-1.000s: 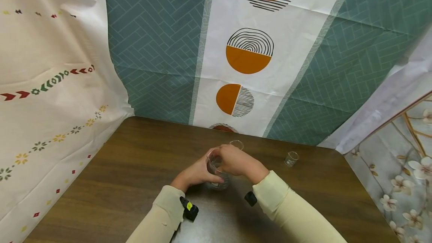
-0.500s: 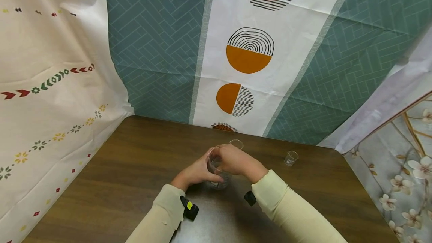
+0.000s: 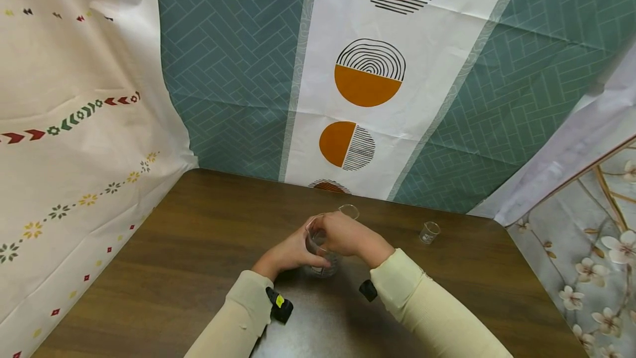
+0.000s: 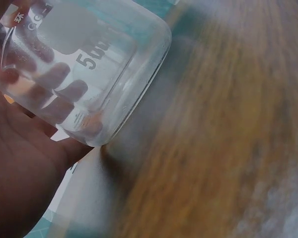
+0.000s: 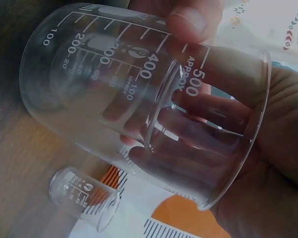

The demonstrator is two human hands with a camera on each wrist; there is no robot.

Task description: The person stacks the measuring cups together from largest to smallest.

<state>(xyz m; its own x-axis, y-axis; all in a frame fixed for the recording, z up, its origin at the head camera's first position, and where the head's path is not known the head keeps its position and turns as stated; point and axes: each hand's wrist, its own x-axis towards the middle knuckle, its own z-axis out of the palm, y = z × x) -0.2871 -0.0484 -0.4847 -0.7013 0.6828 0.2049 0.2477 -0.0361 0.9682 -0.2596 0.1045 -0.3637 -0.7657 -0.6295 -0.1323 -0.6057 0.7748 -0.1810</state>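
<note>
Nesting or unnesting seems in hand; the left grip [image 3: 292, 250] wraps the large beaker [image 4: 149, 44], near the middle of the worktop [image 3: 213, 231]; inside its mouth, the right grip [image 3: 348, 235] apparently pinches the small beaker [image 5: 109, 74] by its rim; the next move probably calls for steadiness.

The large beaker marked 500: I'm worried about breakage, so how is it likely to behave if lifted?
The large beaker is probably stiff and fragile, since its clear walls look like glass. Its smooth, curved side may slip in the left hand. The smaller beaker nested inside would likely slide and knock against it if tilted.
</note>
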